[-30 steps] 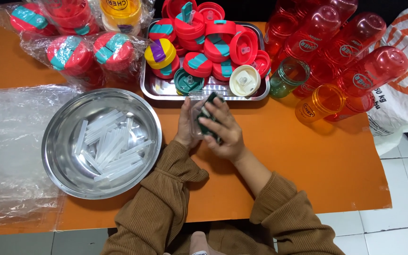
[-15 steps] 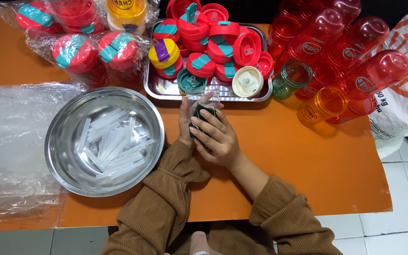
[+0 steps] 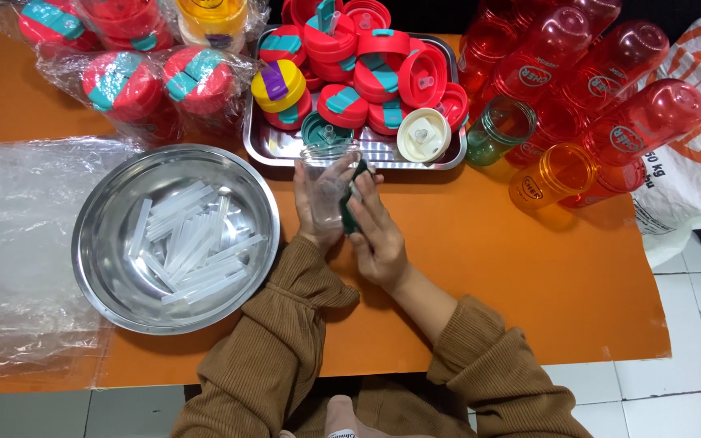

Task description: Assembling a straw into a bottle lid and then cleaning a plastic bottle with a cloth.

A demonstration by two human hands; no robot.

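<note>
Bottle (image 3: pixel 328 174) now upright between fingers (image 3: pixel 364 212)

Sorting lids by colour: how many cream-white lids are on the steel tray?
1. The cream-white lid lies at the steel tray's front right corner, beside red lids; more may be hidden beneath that pile.

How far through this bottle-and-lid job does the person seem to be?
Early, it seems. Done: a few bagged bottles with lids on sit at the table's far left. In hand: the left hand grips a clear plastic bottle while the right hand holds a dark green lid against it. Left: many loose red lids in the steel tray, bare red bottles, and clear straws in the steel bowl.
</note>
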